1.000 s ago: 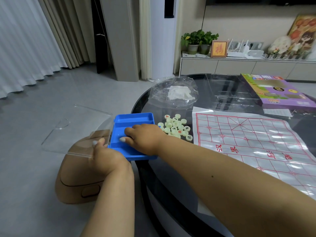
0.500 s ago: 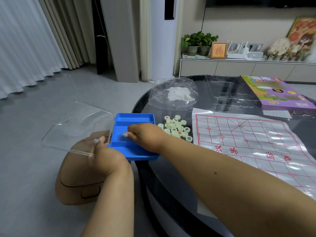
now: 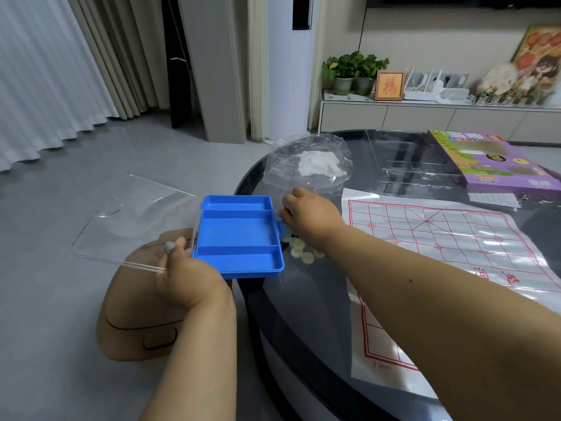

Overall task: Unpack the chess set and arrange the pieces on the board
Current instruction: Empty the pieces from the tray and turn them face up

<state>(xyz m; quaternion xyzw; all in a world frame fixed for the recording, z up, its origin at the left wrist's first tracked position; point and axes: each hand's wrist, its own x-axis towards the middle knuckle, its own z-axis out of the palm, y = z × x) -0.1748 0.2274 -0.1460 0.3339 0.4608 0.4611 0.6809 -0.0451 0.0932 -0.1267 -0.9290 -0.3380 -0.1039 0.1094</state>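
Observation:
An empty blue tray (image 3: 239, 235) with three compartments sits at the round table's left edge, its clear hinged lid (image 3: 130, 217) swung open out over the floor. My left hand (image 3: 188, 275) pinches the lid's near edge by the hinge. My right hand (image 3: 312, 217) lies just right of the tray, fingers curled at its latch and over a pile of pale green chess pieces (image 3: 303, 253), hiding most of them. The white board sheet (image 3: 440, 238) with its red grid lies flat to the right, with no pieces on it.
A dark glass table (image 3: 267, 302) carries a crumpled clear plastic bag (image 3: 309, 165) behind my right hand, a clear plastic insert (image 3: 406, 159) and a purple game box (image 3: 491, 165) at the back right. A tan stool (image 3: 127, 323) stands on the floor under my left hand.
My right hand has come out of the blue tray and moved right onto the pile of pieces. The tray now shows empty. My left hand still holds the lid.

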